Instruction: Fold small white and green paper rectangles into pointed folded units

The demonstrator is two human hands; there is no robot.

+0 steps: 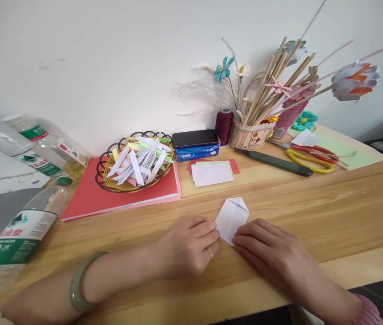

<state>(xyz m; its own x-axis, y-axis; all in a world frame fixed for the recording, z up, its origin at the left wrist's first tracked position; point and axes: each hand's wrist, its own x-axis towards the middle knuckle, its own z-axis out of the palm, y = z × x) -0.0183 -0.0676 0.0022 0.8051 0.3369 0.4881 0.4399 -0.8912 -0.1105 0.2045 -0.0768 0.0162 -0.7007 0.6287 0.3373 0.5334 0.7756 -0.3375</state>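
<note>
A small white piece of folded paper [231,221] lies on the wooden table in front of me, its far corners folded in to a blunt point. My left hand [194,246] is closed at the paper's left edge, fingers curled, thumb hidden beneath. At the lower right edge, my right hand [273,248] pinches the paper with its fingers pressed together. A ring and a green bangle [81,282] are on the left hand and forearm. Beyond the paper lies a small stack of cut paper rectangles [212,174], white on top, with yellow-green and red below.
A basket [101,178] of folded paper strips stands on red paper sheets [86,194]. Plastic bottles [18,239] lie at left. Behind are a blue tissue pack [196,152] with a phone [194,137], maroon thread [224,127], a stick-filled holder [249,136], a green-handled cutter [276,162] and scissors [308,160].
</note>
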